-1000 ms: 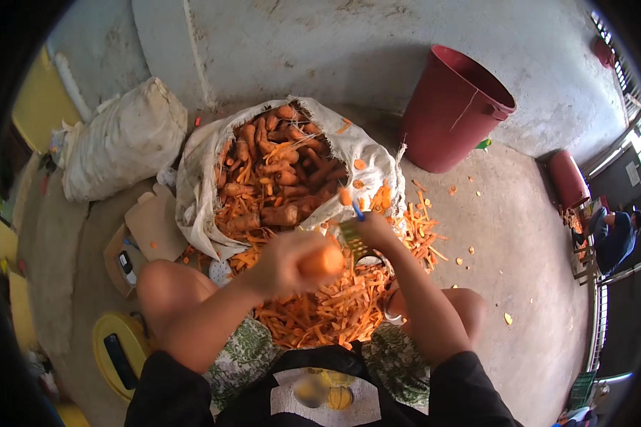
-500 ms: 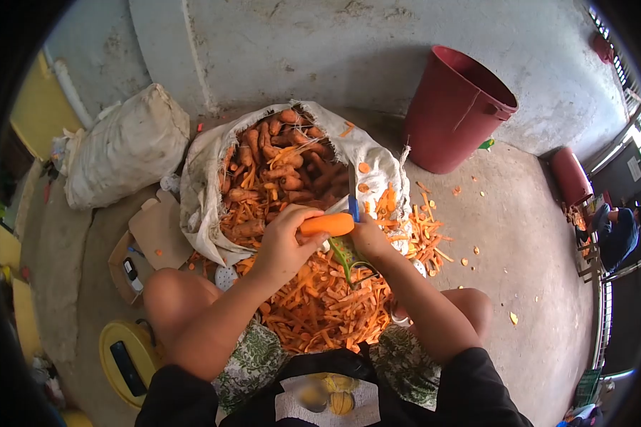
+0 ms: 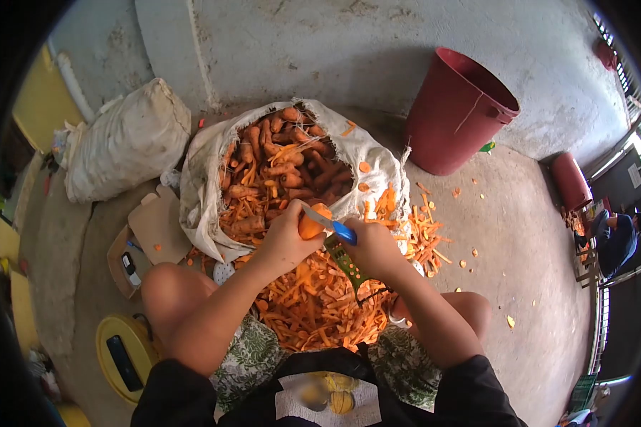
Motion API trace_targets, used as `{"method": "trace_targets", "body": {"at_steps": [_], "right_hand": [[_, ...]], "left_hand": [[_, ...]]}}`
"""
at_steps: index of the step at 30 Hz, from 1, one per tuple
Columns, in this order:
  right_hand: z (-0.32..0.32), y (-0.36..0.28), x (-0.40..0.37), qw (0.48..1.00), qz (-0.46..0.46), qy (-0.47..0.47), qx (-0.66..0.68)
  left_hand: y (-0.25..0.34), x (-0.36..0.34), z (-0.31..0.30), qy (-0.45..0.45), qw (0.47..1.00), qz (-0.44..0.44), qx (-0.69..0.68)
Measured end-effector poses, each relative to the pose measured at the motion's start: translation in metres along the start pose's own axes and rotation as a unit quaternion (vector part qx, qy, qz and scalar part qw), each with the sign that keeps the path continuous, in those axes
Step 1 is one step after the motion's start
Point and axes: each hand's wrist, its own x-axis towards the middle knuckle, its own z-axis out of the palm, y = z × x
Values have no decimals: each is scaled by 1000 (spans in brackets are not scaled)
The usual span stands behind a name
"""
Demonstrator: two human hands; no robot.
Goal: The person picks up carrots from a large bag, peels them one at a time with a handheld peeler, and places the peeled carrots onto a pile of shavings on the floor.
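Note:
My left hand (image 3: 290,235) is wrapped round a peeled orange carrot (image 3: 310,226) above the peel heap. Closed on a knife's blue handle (image 3: 345,233), my right hand (image 3: 374,249) is beside it. The knife blade (image 3: 316,215) lies across the carrot's upper end. Below my right hand hangs a flat green object (image 3: 346,265) with pale spots; its kind and how it is held I cannot make out. Beneath both hands spreads a heap of carrot peelings (image 3: 317,306). Just beyond is an open white sack (image 3: 203,192) of unpeeled carrots (image 3: 281,167).
A tall red bin (image 3: 449,117) stands by the wall at right. A full white sack (image 3: 128,142) leans at left, near an open cardboard box (image 3: 157,224). A phone (image 3: 124,363) lies on a yellow lid (image 3: 107,341). Another person (image 3: 616,242) sits far right.
The carrot has turned from lying sideways to more upright in my left hand. My right hand has rotated, bringing the knife blade across the carrot's upper end. The green object shows more fully.

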Motion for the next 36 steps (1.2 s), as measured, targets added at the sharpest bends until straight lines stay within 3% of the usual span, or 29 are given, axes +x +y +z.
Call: {"method": "trace_targets", "body": {"at_steps": [5, 8, 13, 14, 15, 16, 17, 19, 23, 24, 25, 26, 27, 28, 29, 33, 35, 36], "right_hand": [[3, 6, 0, 1000, -5, -6, 16], [4, 10, 1, 999, -1, -25, 30], [11, 24, 7, 998, -21, -26, 53], [21, 45, 18, 995, 77, -51, 49], [28, 66, 29, 980, 176, -74, 50], [20, 72, 27, 973, 169, -101, 120], [33, 98, 40, 974, 199, -105, -13], [27, 89, 41, 976, 197, -90, 14], [22, 67, 32, 968, 212, -50, 121], [20, 66, 31, 930, 190, -41, 313], [18, 63, 29, 855, 160, -32, 492], [15, 59, 25, 856, 162, -31, 491], [3, 36, 16, 802, 144, -92, 572], [-3, 23, 10, 738, 124, -151, 646], [4, 27, 7, 735, 134, -197, 635], [21, 19, 1, 762, 130, -228, 592], [18, 15, 0, 771, 188, -240, 560], [21, 20, 1, 810, 184, -237, 503]], "left_hand": [[-4, 1, 3, 5, 1000, 1, -14], [2, -1, -2, -47, 999, 14, 17], [3, -5, -3, -112, 989, -28, -90], [9, -8, -2, -111, 989, -28, -91], [24, -13, -6, -184, 972, 48, -136], [32, -15, -10, -260, 941, 123, -178], [30, -14, -13, -267, 940, 123, -174], [22, -12, -14, -201, 966, 67, -150], [31, -9, -19, -196, 979, 26, -45], [29, -7, -18, -198, 979, 29, -45], [23, -6, -16, -180, 983, 36, 20], [16, -5, -14, -159, 983, 42, 85], [9, -5, -11, -160, 983, 42, 84], [2, -6, -7, -168, 971, 10, 172], [-2, -8, -5, -174, 950, -21, 259], [-1, -14, 2, -201, 966, -56, 152], [1, -12, -6, -233, 959, -72, 141], [-3, -12, -11, -227, 955, -60, 184]]}}
